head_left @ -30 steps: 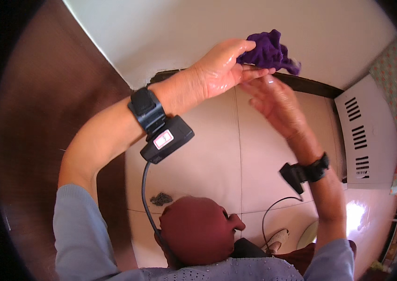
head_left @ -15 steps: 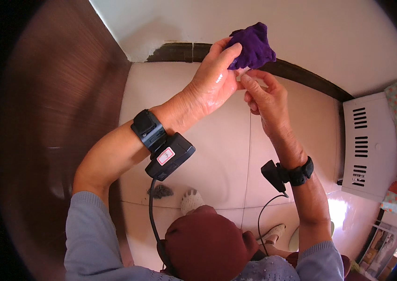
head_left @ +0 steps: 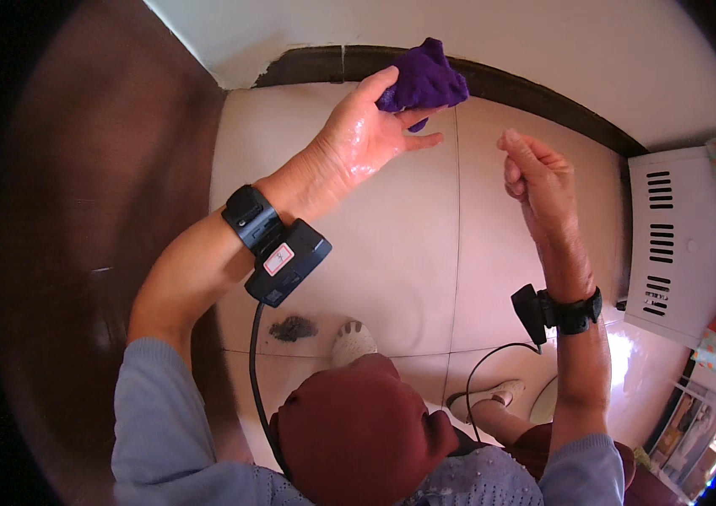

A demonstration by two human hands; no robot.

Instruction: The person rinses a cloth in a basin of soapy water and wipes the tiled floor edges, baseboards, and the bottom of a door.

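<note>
My left hand (head_left: 375,126) grips a bunched purple cloth (head_left: 424,78) in front of the dark baseboard. Its thumb lies along the cloth's left side, one finger crosses the lower edge, and the little finger sticks out below. The palm and wrist shine as if wet. To the right, apart from the cloth, my right hand (head_left: 546,181) is raised with fingers curled and thumb pressed to the fingertips. Whether anything small sits in that pinch is hidden.
A dark baseboard (head_left: 535,93) runs along the white wall. Brown wood panelling (head_left: 105,253) rises at left; a white slotted cabinet (head_left: 678,244) stands at right. On the tiles lies a dark fuzzy clump (head_left: 293,329) near my slipper (head_left: 353,341). Cables hang from both wrist devices.
My right hand has left the cloth and moved right, still pinched. The left hand with the cloth has shifted slightly left, its lower fingers now stretched out.
</note>
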